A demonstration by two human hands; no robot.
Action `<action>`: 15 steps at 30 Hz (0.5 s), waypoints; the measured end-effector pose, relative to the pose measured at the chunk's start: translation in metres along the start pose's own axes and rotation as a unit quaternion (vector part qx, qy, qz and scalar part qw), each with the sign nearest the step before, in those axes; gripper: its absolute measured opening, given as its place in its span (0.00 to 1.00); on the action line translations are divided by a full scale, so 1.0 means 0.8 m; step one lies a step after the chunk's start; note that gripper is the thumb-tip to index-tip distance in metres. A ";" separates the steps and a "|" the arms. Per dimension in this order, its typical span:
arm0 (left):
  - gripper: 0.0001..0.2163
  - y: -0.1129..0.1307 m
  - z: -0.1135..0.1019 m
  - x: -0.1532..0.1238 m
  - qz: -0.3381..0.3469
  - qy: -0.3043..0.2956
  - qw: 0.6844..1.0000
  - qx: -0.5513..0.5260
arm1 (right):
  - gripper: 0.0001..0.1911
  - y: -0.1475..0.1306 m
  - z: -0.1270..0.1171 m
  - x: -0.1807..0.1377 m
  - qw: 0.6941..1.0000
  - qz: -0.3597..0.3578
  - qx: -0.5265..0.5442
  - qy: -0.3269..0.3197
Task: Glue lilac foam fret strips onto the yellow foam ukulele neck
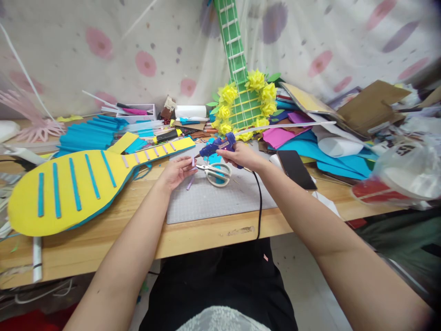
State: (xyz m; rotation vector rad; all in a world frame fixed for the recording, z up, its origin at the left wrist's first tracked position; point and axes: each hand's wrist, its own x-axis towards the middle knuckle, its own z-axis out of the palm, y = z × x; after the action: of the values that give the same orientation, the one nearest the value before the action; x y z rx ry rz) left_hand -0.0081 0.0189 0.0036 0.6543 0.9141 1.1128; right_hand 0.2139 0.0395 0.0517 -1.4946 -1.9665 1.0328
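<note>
In my right hand is a blue glue gun, a long glue stick jutting from its back and its nozzle pointing left. My left hand pinches a small lilac strip right at the nozzle tip. Below the gun, white-handled scissors lie on a grey cutting mat, with another lilac strip beside their blades. To the left lies a yellow guitar-shaped cutout with blue strips across its body and lilac strips along its neck.
A green paper guitar trimmed with yellow flowers leans at the back. On the right are a black phone, blue paper sheets and a plastic-covered tub. The gun's black cord hangs over the table's front edge.
</note>
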 end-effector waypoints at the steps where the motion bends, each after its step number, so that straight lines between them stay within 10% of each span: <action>1: 0.04 0.000 0.000 0.000 -0.001 -0.001 1.000 -0.001 | 0.22 0.000 0.000 0.000 1.000 0.000 0.001 0.002; 15: 0.04 0.003 0.004 -0.005 -0.022 -0.007 1.000 -0.019 | 0.22 -0.004 -0.004 -0.002 1.000 0.008 -0.013 0.024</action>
State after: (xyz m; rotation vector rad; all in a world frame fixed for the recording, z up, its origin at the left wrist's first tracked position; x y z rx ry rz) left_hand -0.0070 0.0159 0.0079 0.6074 0.8881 1.0827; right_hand 0.2147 0.0385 0.0567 -1.5376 -1.9460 0.9724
